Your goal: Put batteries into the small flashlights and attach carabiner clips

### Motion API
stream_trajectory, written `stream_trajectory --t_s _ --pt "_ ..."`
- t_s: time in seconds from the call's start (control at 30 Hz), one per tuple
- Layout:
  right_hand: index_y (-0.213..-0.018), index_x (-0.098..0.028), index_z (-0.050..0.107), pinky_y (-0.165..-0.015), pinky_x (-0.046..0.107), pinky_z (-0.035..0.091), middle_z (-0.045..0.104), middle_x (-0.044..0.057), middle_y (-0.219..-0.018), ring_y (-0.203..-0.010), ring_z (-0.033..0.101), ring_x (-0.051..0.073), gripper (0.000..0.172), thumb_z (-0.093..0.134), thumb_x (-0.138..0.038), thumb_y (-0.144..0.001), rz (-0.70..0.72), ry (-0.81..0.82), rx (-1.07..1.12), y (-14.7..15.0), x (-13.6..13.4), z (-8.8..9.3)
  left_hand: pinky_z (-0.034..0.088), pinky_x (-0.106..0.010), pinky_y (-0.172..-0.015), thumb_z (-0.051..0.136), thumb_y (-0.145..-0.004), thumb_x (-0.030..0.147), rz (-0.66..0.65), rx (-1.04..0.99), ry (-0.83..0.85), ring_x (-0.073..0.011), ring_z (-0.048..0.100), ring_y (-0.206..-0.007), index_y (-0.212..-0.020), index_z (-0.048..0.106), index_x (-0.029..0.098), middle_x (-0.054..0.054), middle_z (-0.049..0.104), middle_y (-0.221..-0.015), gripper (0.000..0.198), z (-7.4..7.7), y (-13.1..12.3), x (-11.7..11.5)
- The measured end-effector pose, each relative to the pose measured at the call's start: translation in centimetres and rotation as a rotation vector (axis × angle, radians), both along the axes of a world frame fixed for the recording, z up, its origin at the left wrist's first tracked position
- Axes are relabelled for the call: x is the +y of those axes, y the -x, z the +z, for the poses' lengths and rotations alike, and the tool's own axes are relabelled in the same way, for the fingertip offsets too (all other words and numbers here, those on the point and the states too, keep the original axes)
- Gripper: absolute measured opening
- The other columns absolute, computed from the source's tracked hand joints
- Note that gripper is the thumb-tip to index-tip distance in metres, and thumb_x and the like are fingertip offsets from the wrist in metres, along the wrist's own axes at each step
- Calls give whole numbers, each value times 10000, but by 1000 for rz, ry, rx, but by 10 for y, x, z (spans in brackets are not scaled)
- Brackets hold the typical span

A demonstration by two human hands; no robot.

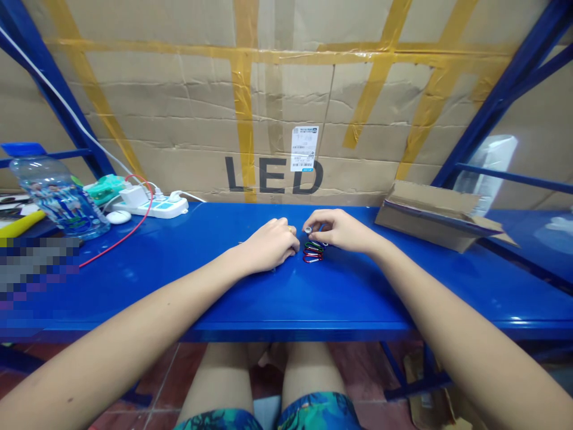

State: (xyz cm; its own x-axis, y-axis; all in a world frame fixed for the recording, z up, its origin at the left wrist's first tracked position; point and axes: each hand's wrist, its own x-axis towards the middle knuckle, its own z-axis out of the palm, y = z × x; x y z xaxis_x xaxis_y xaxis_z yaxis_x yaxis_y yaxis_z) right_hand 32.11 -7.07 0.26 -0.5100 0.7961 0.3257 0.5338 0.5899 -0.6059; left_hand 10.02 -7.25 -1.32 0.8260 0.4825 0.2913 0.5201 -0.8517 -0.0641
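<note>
Your right hand [338, 230] pinches a small round metal piece [308, 230] just beyond the red carabiner [313, 260] and green carabiner [313, 245], which lie together on the blue table [313, 304]. Your left hand [272, 245] curls nearby, fingertips hidden; whether it grips anything, I cannot tell.

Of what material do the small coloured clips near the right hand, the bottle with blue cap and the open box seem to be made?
The clips: probably metal with a shiny coloured finish, since they glint; glossy plastic remains possible.
The bottle: most likely smooth clear plastic, as its shoulder is see-through and shiny.
The open box: apparently cardboard, brown and matte, with folded flaps.
</note>
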Motion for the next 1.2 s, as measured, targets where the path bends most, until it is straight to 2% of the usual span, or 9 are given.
stream_trajectory --t_s 0.2,0.33,0.5,0.6,0.8,1.07,1.2 --pt "-873 -171 707 -753 310 509 700 47 -884 -796 639 174 145 646 -226 -753 10 9 -14 0 0 0 391 -318 -782 648 -818 148 7 -5 178 -224 535 -908 -796 662 193 -38 651 -852 52 10 3 -5" --pt "-874 -173 702 -749 308 504 703 43 -873 -793 635 175 143 640 -218 -753 2 5 -15 0 0 0 408 -303 -748 618 -834 158 16 -42 124 -197 574 -830 -811 637 184 -30 656 -822 40 13 2 -5" --pt "-883 -172 699 -739 306 494 703 35 -839 -780 629 174 146 629 -213 -762 -8 14 -28 2 -2 0 448 -292 -715 564 -917 228 7 -311 -19 -174 620 -796 -910 635 172 -44 689 -895 91 13 2 -1" --pt "-888 -175 689 -720 296 488 695 26 -829 -762 623 167 139 623 -219 -774 30 46 -19 4 -4 -1 465 -286 -717 549 -935 217 -43 -387 -78 -167 635 -800 -916 631 167 -52 695 -906 98 11 2 0" --pt "-837 -179 662 -689 285 470 661 8 -782 -732 603 160 84 630 -233 -781 63 60 -10 7 -4 -4 488 -286 -749 541 -943 185 -88 -398 -22 -164 655 -825 -945 654 175 -54 708 -935 114 10 2 -1" --pt "-844 -176 666 -690 291 478 671 10 -781 -725 603 160 95 642 -236 -773 67 91 29 6 -3 -4 494 -285 -766 596 -907 170 -135 -424 18 -159 660 -816 -906 679 182 -32 717 -895 84 12 2 -1" --pt "-859 -176 675 -697 299 492 685 18 -799 -737 619 164 115 654 -245 -768 55 103 54 7 -5 -2 491 -281 -729 595 -896 178 -90 -450 48 -155 653 -789 -935 656 181 -26 710 -878 73 13 3 -2"
